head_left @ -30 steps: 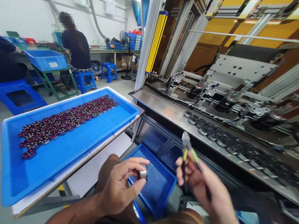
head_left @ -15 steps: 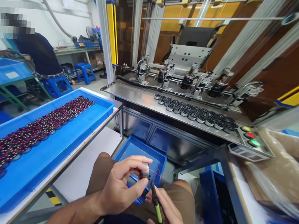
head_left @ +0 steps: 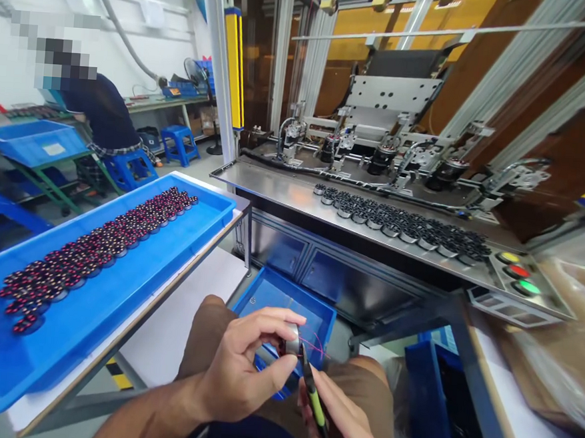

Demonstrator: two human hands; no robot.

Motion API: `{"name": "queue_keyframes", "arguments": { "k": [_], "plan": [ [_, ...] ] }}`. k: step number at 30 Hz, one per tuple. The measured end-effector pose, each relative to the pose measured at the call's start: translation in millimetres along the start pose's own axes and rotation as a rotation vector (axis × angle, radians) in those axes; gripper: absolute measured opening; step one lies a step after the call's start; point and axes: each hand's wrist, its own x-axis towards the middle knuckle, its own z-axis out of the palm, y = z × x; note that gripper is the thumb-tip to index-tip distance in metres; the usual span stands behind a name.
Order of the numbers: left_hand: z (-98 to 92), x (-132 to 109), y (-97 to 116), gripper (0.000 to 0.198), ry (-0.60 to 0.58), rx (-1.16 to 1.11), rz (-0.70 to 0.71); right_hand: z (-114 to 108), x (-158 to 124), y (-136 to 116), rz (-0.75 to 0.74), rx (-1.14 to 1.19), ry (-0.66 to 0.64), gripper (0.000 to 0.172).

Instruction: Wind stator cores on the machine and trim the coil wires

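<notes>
Silver round metal part wound with red wire (head_left: 292, 344) sits pinched between the thumb and fingers of the left hand (head_left: 239, 375), above the near edge of the small blue plastic bin (head_left: 272, 294). The right hand (head_left: 345, 426) is closed around green-handled cutters (head_left: 315, 406), whose tips touch the part.

Seen from left hand (head_left: 234, 375): blocked at 10 o'clock by blue tray (head_left: 132, 281); walled at 1 o'clock by steel bench (head_left: 284, 192); open at 12 o'clock over small bin (head_left: 277, 298); cramped at 3 o'clock by dark crate (head_left: 423, 388).
</notes>
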Motion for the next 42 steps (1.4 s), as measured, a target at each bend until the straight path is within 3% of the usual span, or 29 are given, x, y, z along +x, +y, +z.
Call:
{"name": "queue_keyframes", "arguments": {
  "k": [7,15,19,23,30,42],
  "plan": [
    [-4.7,-1.4,-2.7,0.028,-0.025,0.054,0.084,-2.0,8.4,-6.3,0.008,-0.003,-0.045,0.086],
    [-8.6,3.0,-0.5,0.033,-0.082,0.080,0.111,-3.7,15.0,-6.6,0.009,-0.029,-0.013,0.088],
    [-9.4,1.5,-4.2,0.035,-0.090,0.074,0.115,-5.6,6.0,1.6,0.055,-0.060,-0.032,0.076],
    [-9.2,-3.6,-11.8,0.053,-0.056,-0.007,0.109,-4.2,1.3,5.8,0.122,-0.117,-0.031,0.067],
    [-14.4,-2.8,-13.7,0.049,-0.072,0.111,0.147,-2.6,15.4,-6.9,0.027,-0.025,-0.021,0.084],
    [-15.3,-0.1,-9.5,0.049,-0.117,0.110,0.173,-1.9,27.1,-10.5,0.021,0.041,-0.045,0.086]
  ]
}}
